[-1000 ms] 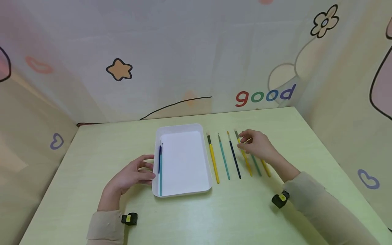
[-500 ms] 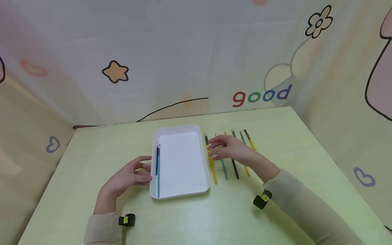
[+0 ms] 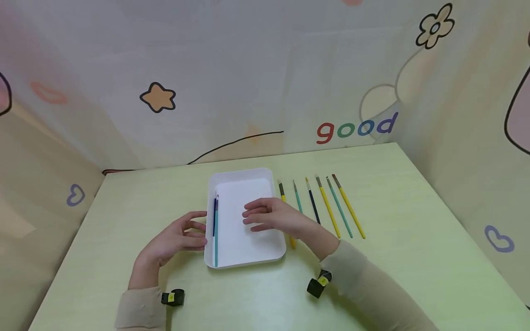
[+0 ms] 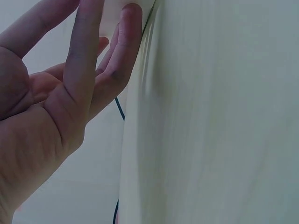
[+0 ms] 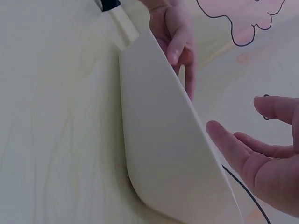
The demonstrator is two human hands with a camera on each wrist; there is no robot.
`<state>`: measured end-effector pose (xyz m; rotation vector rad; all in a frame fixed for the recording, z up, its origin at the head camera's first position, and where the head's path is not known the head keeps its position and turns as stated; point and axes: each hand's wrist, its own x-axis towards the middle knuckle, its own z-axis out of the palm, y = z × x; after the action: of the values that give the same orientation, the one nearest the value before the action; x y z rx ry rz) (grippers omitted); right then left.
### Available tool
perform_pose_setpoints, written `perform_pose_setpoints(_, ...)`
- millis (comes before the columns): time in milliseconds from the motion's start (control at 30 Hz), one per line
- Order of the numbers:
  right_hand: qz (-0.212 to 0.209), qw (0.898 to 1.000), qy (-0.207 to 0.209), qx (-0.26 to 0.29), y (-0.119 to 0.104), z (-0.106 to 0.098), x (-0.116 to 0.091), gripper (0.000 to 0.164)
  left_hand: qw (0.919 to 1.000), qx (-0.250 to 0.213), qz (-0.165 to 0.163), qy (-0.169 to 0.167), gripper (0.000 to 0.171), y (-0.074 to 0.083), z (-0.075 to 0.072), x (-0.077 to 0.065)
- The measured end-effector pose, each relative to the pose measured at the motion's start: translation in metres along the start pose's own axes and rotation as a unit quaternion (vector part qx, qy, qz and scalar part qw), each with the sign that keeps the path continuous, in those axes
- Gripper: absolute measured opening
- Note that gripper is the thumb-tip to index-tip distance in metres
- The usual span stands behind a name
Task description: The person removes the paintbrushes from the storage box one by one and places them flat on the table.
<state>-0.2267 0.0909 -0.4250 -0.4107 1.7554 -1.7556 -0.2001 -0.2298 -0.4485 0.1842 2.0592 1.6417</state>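
Observation:
A white tray [image 3: 248, 253] lies on the table, with a dark blue paintbrush [image 3: 214, 220] and a teal paintbrush [image 3: 216, 243] side by side along its inner left wall. My left hand [image 3: 175, 236] touches the tray's left side with loosely spread fingers, as the left wrist view also shows. Over the tray's right half is my right hand [image 3: 281, 216], fingers apart and holding nothing; in the right wrist view its fingers [image 5: 233, 149] appear beyond the tray's side wall [image 5: 163, 135]. My right hand partly covers the nearest brushes on the table.
Right of the tray, several paintbrushes lie in a spaced row, among them a yellow one [image 3: 349, 207], a teal one [image 3: 339, 207] and a dark blue one [image 3: 313, 202]. A printed curtain [image 3: 232, 82] rises behind the table [image 3: 406, 220].
My right hand has moved left from above the right-hand brushes, across the row, to over the tray. My left hand has stayed at the tray's left side.

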Motion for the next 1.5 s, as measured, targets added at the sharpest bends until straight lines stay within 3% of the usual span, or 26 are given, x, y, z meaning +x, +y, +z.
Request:
perform_pose_setpoints(300, 0.010, 0.997, -0.019, 0.078, 0.011, 0.025, 0.012, 0.053, 0.9998, 0.013, -0.009, 0.009, 0.079, 0.002, 0.001, -0.004)
perform_pose_setpoints(733, 0.060, 0.990, 0.007, 0.124, 0.018, 0.051, 0.027, 0.053, 0.9997, 0.021, -0.008, 0.008, 0.079, 0.006, 0.006, 0.000)
perform_pose_setpoints(1000, 0.084, 0.982, 0.025, 0.168, 0.015, 0.058, 0.039, 0.052, 0.9998, 0.016, -0.010, 0.001, 0.079, 0.007, 0.006, -0.001)
perform_pose_setpoints(1500, 0.116, 0.974, 0.035, 0.191, 0.013, 0.062, 0.052, 0.040, 0.9999, 0.014, -0.001, -0.005, 0.080, 0.007, 0.007, -0.001)
